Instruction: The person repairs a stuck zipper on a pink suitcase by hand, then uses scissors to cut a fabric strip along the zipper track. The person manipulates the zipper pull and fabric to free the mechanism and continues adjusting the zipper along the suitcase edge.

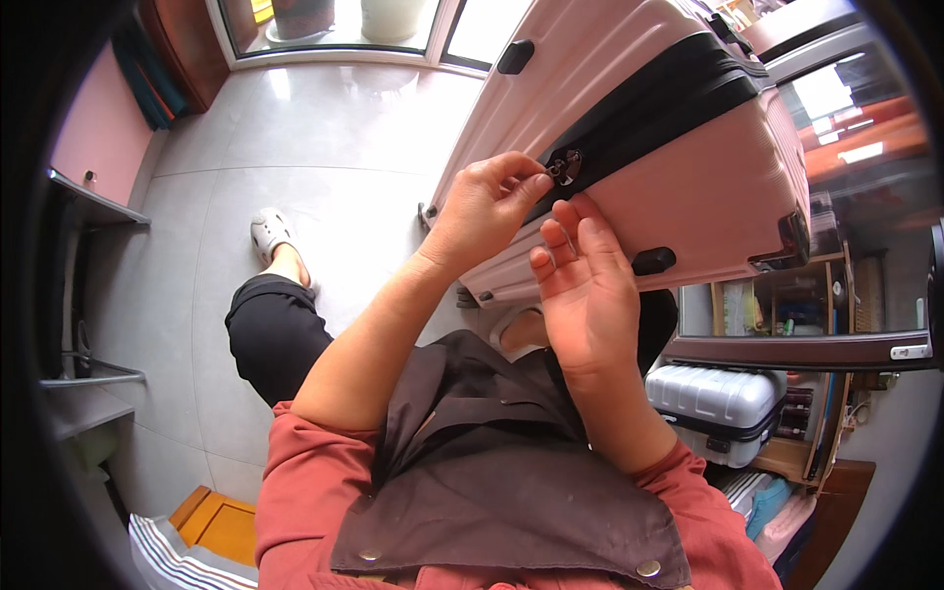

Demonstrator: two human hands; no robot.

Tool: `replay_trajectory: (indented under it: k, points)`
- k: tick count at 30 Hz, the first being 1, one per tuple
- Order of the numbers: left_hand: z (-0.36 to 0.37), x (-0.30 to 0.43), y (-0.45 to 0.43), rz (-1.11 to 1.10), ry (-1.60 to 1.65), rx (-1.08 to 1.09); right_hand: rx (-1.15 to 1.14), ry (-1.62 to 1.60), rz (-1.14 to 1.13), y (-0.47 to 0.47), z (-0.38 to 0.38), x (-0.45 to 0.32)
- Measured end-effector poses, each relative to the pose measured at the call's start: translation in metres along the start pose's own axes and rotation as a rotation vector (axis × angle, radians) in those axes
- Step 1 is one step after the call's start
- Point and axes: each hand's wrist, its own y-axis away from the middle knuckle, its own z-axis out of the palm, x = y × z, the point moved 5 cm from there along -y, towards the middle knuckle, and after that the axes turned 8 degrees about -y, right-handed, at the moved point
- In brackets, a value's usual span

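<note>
A pink hard-shell suitcase (686, 177) leans in front of me, with a wide black band (656, 103) across its shell. My left hand (501, 199) pinches a small metal piece (558, 169) beside a round opening in the band, between thumb and fingertips. Exactly what the piece is cannot be made out. Just below it, my right hand (590, 280) is palm up with bent, spread fingers, close to the pink shell and holding nothing visible. A black side foot (654, 260) of the suitcase lies right of that hand.
A silver hard-shell case (715, 402) stands on a wooden shelf at the right, above folded textiles (785, 516). A glass door (804, 352) is beside the suitcase. Grey floor tiles (184, 243) extend left towards a metal rack (96, 376). My feet in light clogs (270, 234) flank the suitcase's lower end.
</note>
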Motion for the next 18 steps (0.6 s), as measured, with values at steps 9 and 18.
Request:
replay_trajectory:
  k: [9, 18]
  points:
    - [-0.004, 0.000, -0.007, 0.055, -0.034, -0.103, 0.103, -0.499, 0.343, -0.021, -0.004, 0.009]
    - [-0.002, -0.011, -0.006, 0.025, 0.111, -0.096, -0.035, -0.498, 0.320, -0.032, 0.001, 0.019]
